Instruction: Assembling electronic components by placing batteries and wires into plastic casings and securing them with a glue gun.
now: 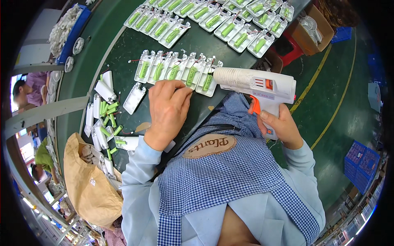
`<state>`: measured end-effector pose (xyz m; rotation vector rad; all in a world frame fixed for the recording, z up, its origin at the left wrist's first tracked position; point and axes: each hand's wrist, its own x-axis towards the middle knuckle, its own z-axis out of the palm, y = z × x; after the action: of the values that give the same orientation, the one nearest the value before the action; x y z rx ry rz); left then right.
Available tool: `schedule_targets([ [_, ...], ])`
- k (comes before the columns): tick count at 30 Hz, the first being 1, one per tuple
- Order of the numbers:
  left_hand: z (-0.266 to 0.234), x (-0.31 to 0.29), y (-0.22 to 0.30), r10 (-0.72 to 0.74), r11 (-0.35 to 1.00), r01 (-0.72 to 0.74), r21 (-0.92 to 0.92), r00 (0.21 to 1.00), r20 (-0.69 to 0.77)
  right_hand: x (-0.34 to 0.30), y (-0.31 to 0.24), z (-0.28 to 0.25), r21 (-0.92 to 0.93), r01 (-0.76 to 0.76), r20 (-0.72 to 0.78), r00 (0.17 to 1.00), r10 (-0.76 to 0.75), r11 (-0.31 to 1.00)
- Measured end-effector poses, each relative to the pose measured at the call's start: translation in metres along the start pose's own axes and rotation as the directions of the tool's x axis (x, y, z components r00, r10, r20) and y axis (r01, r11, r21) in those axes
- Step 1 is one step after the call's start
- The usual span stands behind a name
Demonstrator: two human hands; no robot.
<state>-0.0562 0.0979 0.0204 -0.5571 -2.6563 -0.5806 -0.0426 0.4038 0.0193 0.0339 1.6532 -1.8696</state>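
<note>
My right hand (281, 125) grips a white hot glue gun (242, 80) by its handle, fingers at the orange trigger. The nozzle points left, over the right end of a row of white plastic shells (201, 88). In each shell of this row lies a green battery (191, 76) with thin wires at the top. Just below the row my left hand (167, 107) is closed, thumb and fingertips pressed together near the shells' lower edges. Whatever it pinches, if anything, is too small or hidden. A bare white shell (134, 98) lies left of that hand.
Many more shells with batteries (213, 20) fill the far part of the green table (119, 74). Loose green batteries (111, 108) and white casings lie at the left, beside a brown bag (88, 184). A cardboard box (314, 33) stands at the far right, a blue crate (361, 164) on the floor.
</note>
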Motion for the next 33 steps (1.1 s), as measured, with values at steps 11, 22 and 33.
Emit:
schedule_targets([
  [11,0.013,-0.01,0.002,0.036,0.999,-0.034,-0.014,0.992,0.119,-0.006,0.006,-0.002,-0.033,0.034,-0.023,0.999,-0.035,0.999],
  [22,0.019,-0.006,0.0,0.061,0.996,-0.053,-0.072,0.99,0.125,-0.003,0.014,-0.008,-0.001,-0.016,0.04,0.999,0.016,1.0],
  [33,0.022,-0.001,-0.001,0.061,0.997,-0.055,-0.06,0.993,0.105,0.0,0.01,-0.005,0.059,0.048,0.015,0.999,-0.048,0.997],
])
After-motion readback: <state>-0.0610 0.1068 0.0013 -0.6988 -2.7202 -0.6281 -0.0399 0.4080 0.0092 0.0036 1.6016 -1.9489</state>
